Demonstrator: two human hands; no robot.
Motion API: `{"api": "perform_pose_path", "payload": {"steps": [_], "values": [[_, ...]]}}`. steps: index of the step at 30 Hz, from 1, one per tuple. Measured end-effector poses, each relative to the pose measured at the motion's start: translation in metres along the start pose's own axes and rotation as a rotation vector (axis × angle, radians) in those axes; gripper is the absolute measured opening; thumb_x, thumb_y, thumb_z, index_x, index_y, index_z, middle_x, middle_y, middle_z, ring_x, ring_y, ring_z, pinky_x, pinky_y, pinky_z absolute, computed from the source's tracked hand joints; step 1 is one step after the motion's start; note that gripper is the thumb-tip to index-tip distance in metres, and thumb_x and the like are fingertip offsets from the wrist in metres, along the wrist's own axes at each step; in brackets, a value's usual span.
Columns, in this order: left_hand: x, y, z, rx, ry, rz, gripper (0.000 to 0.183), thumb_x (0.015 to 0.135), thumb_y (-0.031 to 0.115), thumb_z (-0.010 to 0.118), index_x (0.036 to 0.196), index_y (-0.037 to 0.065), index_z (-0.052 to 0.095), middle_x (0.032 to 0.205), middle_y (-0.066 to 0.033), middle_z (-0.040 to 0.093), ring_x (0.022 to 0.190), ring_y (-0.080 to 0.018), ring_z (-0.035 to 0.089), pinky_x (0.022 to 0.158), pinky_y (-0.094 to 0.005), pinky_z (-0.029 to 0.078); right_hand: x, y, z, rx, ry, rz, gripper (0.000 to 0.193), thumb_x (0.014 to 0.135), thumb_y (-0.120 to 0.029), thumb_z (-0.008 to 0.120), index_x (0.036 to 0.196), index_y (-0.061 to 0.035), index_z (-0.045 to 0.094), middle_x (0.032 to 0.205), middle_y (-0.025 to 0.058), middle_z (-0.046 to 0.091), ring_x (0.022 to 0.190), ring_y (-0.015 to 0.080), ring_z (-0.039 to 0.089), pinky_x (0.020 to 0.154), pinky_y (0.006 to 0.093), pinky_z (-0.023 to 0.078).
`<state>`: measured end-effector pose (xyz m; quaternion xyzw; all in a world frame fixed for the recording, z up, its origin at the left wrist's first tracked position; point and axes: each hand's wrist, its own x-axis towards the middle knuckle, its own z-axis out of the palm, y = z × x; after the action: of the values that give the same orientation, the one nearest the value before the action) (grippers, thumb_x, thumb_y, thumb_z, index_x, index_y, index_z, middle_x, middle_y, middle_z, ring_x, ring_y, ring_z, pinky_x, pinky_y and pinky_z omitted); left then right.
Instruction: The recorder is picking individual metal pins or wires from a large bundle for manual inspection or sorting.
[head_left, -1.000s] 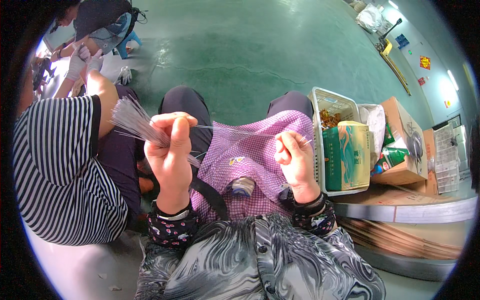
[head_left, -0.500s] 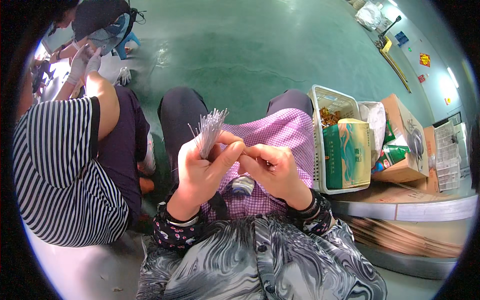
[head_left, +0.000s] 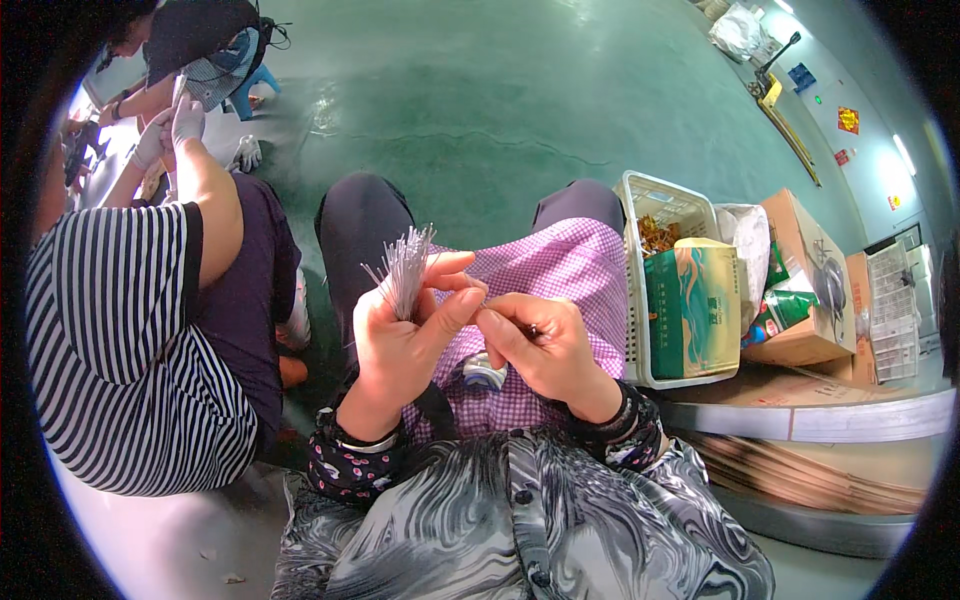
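My left hand (head_left: 400,345) is closed round a bundle of thin silvery-grey wires (head_left: 404,275), whose loose ends fan out above the fingers. Its thumb and index fingertip press together close to the tips of my right hand (head_left: 540,345). The right hand is closed too, its thumb and index finger pinched. A small dark bit shows between its curled fingers, too little of it to name. Both hands are above my lap, over a purple-and-white checked apron (head_left: 560,255). Just below them on the apron lies a small whitish item (head_left: 485,374), partly covered.
To my right stands a white plastic basket (head_left: 635,300) with orange-brown pieces and a green-and-gold box (head_left: 695,300). Beyond are cardboard boxes (head_left: 800,280) and stacked flat cardboard (head_left: 800,470). A co-worker in a striped shirt (head_left: 140,340) and pale gloves sits close on my left.
My left hand and the wire bundle have shifted slightly left and down. Its fingers have lifted apart a little. The right hand has moved slightly. The co-worker's gloved hands have changed position.
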<state>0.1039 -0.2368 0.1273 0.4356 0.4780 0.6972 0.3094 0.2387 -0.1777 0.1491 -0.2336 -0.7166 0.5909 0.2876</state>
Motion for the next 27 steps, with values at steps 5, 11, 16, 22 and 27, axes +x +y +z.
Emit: {"api": "perform_pose_path", "payload": {"steps": [5, 11, 16, 22, 27], "values": [[-0.001, 0.0, -0.002, 0.057, -0.018, -0.01, 0.027, 0.071, 0.005, 0.064, 0.097, 0.003, 0.058, 0.072, 0.0021, 0.059, 0.046, 0.0028, 0.034, 0.04, -0.0135, 0.025, 0.001, -0.003, 0.0, 0.001, 0.002, 0.028, 0.017, 0.081, -0.016, 0.053, 0.079, 0.0005, 0.059, 0.052, 0.0007, 0.052, 0.047, 0.0034, 0.048, 0.041, 0.0189, 0.037], [0.0, 0.005, 0.006, -0.068, 0.014, -0.027, 0.025, 0.072, 0.005, 0.064, 0.096, 0.002, 0.058, 0.072, 0.0017, 0.059, 0.046, 0.0027, 0.033, 0.04, -0.0135, 0.025, -0.001, 0.006, -0.001, -0.051, 0.015, -0.029, 0.017, 0.082, -0.014, 0.052, 0.079, 0.0014, 0.058, 0.053, 0.0006, 0.05, 0.047, 0.0032, 0.044, 0.04, 0.0203, 0.034], [0.001, 0.001, 0.003, -0.03, -0.002, -0.023, 0.019, 0.073, 0.006, 0.063, 0.09, 0.0, 0.058, 0.071, 0.0009, 0.059, 0.047, 0.0027, 0.034, 0.04, -0.0134, 0.025, 0.0, 0.003, -0.002, -0.119, 0.014, -0.112, 0.014, 0.082, -0.01, 0.051, 0.08, 0.0028, 0.058, 0.051, 0.0002, 0.049, 0.045, 0.0042, 0.044, 0.04, 0.0192, 0.033], [0.0, 0.0, -0.002, 0.064, -0.071, -0.046, 0.011, 0.075, 0.008, 0.062, 0.083, 0.002, 0.06, 0.06, 0.0049, 0.052, 0.045, 0.0021, 0.03, 0.039, -0.0148, 0.022, 0.001, 0.004, -0.004, -0.194, 0.011, -0.156, 0.012, 0.08, -0.009, 0.052, 0.081, 0.0021, 0.058, 0.052, 0.0016, 0.05, 0.045, 0.0048, 0.046, 0.041, 0.0194, 0.035], [0.002, 0.009, -0.005, 0.154, -0.104, 0.048, 0.006, 0.077, 0.006, 0.058, 0.08, 0.001, 0.058, 0.061, 0.0031, 0.053, 0.046, 0.0009, 0.032, 0.041, -0.0157, 0.025, 0.001, 0.008, -0.007, -0.244, 0.007, -0.18, 0.011, 0.079, -0.008, 0.053, 0.081, 0.0012, 0.059, 0.055, 0.0027, 0.052, 0.047, 0.0051, 0.047, 0.042, 0.0191, 0.036]]}}
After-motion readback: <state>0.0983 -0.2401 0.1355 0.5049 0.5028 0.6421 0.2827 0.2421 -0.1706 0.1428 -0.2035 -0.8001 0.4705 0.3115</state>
